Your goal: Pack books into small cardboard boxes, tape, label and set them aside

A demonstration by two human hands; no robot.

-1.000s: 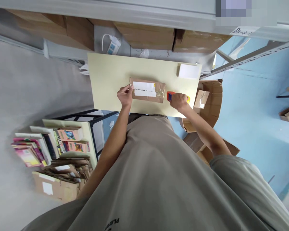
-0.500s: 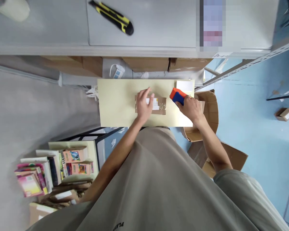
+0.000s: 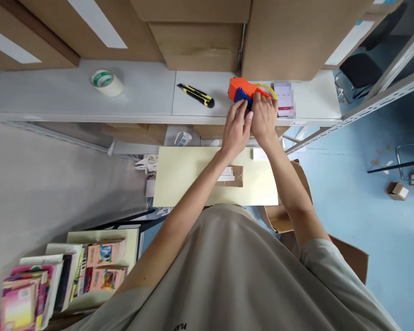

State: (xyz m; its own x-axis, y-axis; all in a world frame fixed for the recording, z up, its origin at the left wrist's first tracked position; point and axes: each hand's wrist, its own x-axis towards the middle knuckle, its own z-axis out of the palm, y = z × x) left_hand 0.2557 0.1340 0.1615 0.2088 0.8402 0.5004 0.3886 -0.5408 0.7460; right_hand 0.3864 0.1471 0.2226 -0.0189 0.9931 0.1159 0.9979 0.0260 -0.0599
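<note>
An orange and blue tape dispenser (image 3: 239, 89) with a yellow-rimmed roll is at the front part of the grey shelf (image 3: 141, 94). My right hand (image 3: 264, 115) is closed around its right end. Beside it, my left hand (image 3: 235, 131) has its fingers bent against the blue part, thumb held a little apart; its fingertips are partly hidden. Below my forearms, a taped brown parcel (image 3: 237, 177) with a white label lies on the pale yellow table (image 3: 175, 177). To the left of the dispenser is a black and yellow box cutter (image 3: 196, 95).
A tape roll (image 3: 106, 82) stands on the shelf at left, with large cartons (image 3: 200, 46) behind. Books (image 3: 105, 255) fill a cart at lower left. An open carton (image 3: 277, 218) stands by the table's right end. A metal upright (image 3: 365, 103) borders the shelf.
Both hands have moved up and forward from the table to the shelf. The tape dispenser went along in my right hand. My left hand left the parcel and joined it. The view has tilted up.
</note>
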